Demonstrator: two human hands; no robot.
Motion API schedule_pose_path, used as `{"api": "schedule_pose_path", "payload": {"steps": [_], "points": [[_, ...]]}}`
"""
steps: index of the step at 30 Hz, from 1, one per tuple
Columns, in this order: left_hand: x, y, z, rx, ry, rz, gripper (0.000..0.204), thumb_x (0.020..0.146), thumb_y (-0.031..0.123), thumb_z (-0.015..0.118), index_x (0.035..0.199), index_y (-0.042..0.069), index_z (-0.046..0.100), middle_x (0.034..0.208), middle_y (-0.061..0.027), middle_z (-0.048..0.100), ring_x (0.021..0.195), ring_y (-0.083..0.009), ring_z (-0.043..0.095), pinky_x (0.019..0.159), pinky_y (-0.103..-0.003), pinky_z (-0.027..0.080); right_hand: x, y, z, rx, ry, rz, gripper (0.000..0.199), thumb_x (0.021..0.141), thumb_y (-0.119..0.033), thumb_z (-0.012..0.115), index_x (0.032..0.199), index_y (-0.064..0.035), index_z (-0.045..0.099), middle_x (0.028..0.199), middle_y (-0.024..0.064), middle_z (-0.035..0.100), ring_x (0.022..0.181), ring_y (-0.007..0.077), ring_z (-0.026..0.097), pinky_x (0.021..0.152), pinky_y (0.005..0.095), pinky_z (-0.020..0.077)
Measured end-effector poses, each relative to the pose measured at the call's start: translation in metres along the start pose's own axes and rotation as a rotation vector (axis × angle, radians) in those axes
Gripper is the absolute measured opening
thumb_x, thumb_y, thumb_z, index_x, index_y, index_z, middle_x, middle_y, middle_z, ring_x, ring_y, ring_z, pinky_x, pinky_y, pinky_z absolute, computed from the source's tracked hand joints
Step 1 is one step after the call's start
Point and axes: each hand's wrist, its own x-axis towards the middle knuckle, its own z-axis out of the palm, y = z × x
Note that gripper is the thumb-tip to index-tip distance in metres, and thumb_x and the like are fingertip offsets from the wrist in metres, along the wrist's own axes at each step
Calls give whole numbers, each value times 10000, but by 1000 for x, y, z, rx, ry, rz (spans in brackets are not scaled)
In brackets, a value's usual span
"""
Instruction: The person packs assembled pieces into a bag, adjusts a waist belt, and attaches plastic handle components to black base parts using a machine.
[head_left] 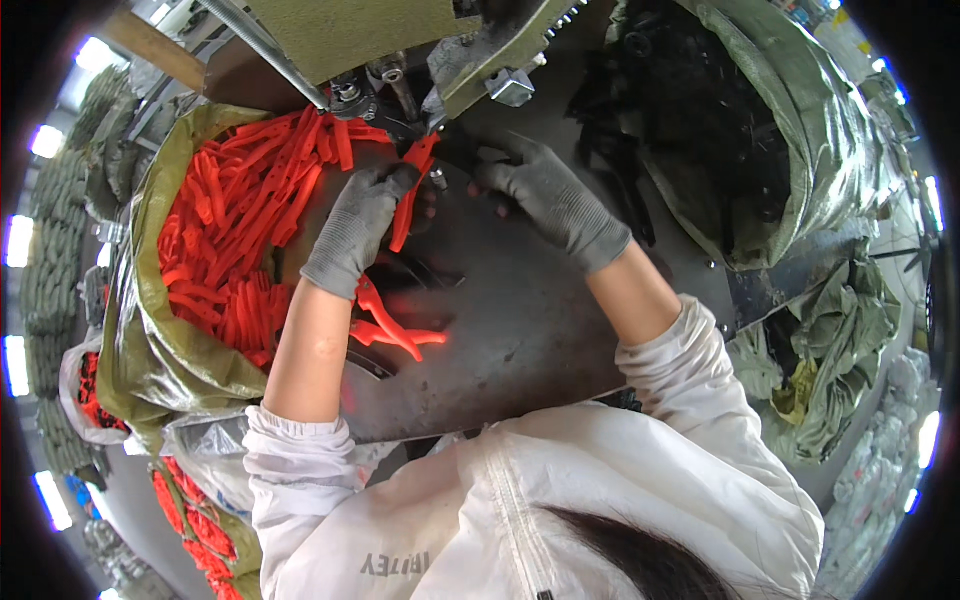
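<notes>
My left hand (365, 210), gray-gloved, at 10 o'clock from table center, has a red plastic piece (416, 195) pinched, thumb on the near side and fingertips showing past its far edge. Piece sits at 11 o'clock, just below the machine (350, 40). Pinched about mid-length, I'd guess so both ends stay free and I can steer the upper one near the metalwork.

Right hand (550, 190), also gloved, at 1 o'clock, fingers curled in toward the piece; can't tell whether they hold anything, too dark there.

Red heap (240, 190) at 10 o'clock in an olive sack (150, 270), black parts (610, 150) at 2 o'clock in and beside a green-gray sack (820, 130): one kind per side, likely so each hand reaches its own. More red pieces (400, 330) lie at 8 o'clock on the metal table (530, 320), right by my left forearm.

Held piece: long axis runs 1 to 7 o'clock, upper end pointing at 1 beside the machine, lower end at 7, toward my body.
</notes>
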Motion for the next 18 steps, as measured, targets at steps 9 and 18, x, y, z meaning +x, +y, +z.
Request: {"api": "schedule_pose_path", "payload": {"steps": [9, 18], "points": [[21, -24, -20, 772, 142, 230, 265, 1027, 249, 595, 1089, 24, 720, 966, -215, 744, 822, -326, 731, 758, -411, 598, 23, 31, 7, -67, -100, 17, 627, 949, -114, 628, 1547, -52, 450, 872, 43, 649, 616, 69, 552, 533, 235, 443], [27, -93, -161, 1306, 602, -73, 355, 925, 324, 664, 1150, 50, 679, 1178, -249, 711, 1095, -448, 683, 915, -531, 564, 22, 32, 18, -111, -36, 76, 533, 977, -161, 651, 1475, -61, 491, 878, 48, 659, 641, 87, 591, 560, 257, 507]]}}
